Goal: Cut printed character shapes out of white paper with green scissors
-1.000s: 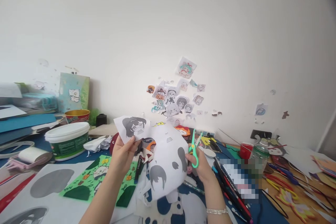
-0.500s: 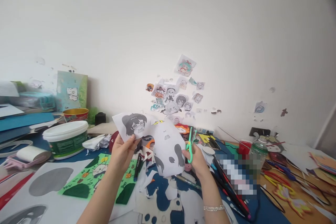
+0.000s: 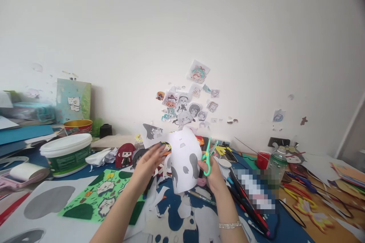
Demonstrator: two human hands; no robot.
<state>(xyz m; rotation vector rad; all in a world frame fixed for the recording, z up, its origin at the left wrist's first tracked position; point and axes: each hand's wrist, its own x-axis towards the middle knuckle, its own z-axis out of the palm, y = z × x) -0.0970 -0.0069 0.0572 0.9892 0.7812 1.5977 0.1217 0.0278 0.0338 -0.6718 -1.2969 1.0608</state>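
Note:
My right hand [image 3: 214,174] holds teal-green scissors [image 3: 208,159], blades pointing up. Its thumb also presses the edge of a curled white sheet of paper [image 3: 188,148] with grey printed shapes. My left hand [image 3: 149,162] has its fingers stretched out, left of that sheet. Just behind those fingers, a paper piece with a black-haired cartoon face [image 3: 154,133] stands tilted. Whether this piece joins the curled sheet, or touches the fingertips, I cannot tell. Below both hands lie white paper scraps [image 3: 185,208] and a cut sheet with holes [image 3: 171,228].
A green drawing [image 3: 104,193] and a white-lidded tub [image 3: 67,153] are at the left. Pens [image 3: 248,205], a red cup [image 3: 262,160] and a clear bottle [image 3: 276,169] stand or lie at the right. Cartoon cutouts [image 3: 182,102] hang on the wall behind.
My left hand has loosened its pinch on the cartoon-face piece, spread its fingers and shifted right. The piece has swung right and turned. My right hand still holds the scissors and sheet.

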